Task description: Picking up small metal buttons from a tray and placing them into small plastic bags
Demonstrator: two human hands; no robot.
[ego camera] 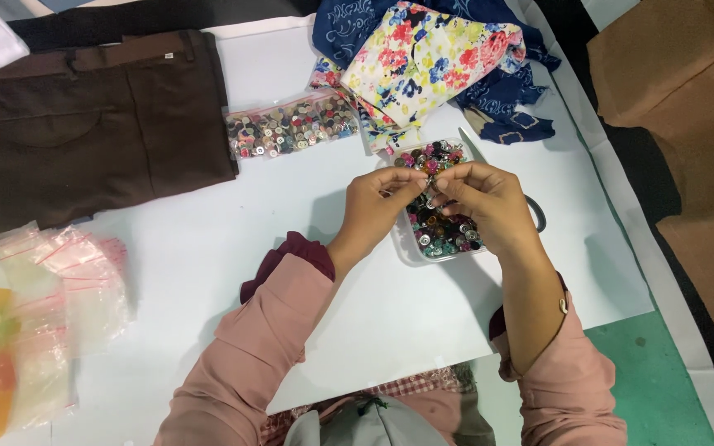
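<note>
White bench (pixel 208 248) carried a clear plastic tray of mixed buttons (pixel 440 235); above it, left hand (pixel 378 206) and right hand (pixel 485 202) pinched one small button (pixel 430 177) together, steadying it.

Buttons (pixel 444 235) in tray (pixel 407 246), trousers (pixel 84 124) left

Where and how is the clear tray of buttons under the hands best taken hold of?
Grip the clear tray by its near-left corner rim, coming from the left: that low rim shows bare, while both hands hover over its middle and scissors lie at its right.
</note>
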